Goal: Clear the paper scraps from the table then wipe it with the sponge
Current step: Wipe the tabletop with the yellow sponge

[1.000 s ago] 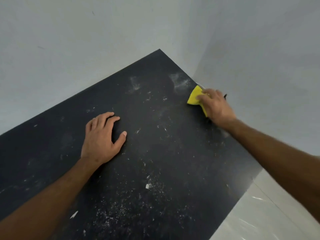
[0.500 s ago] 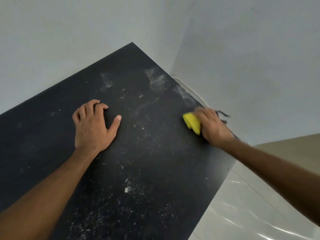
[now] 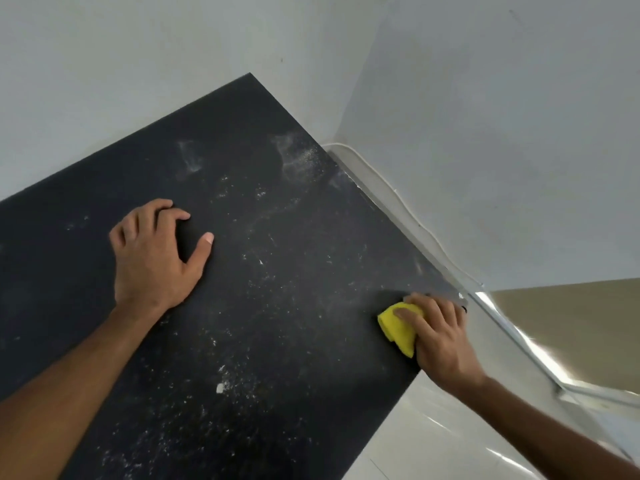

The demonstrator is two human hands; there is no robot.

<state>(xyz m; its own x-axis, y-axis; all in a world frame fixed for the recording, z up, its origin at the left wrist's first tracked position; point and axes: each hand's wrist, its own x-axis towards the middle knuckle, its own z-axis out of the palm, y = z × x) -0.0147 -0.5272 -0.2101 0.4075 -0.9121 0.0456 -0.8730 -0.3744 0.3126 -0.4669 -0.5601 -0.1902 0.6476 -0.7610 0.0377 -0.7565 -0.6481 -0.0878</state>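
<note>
Where pale walls meet, dusty black table (image 3: pixel 277 271).

Matte black rectangular table (image 3: pixel 277 341) set into a corner of pale walls, dusted with white specks.

The dark top runs from the near left to its far corner against the walls, its right edge beside a glossy white tiled floor (image 3: pixel 433 445). Fine white crumbs and smudges are scattered over most of it, thickest toward the near middle, with two paler smeared patches near the far end. A small white paper scrap (image 3: pixel 220 388) lies in the near middle. A folded yellow sponge (image 3: pixel 398 329) sits on the top at the right edge, under the right hand (image 3: pixel 440 336). The left hand (image 3: pixel 156 254) rests on the top at the left, fingertips and thumb touching it.
</note>
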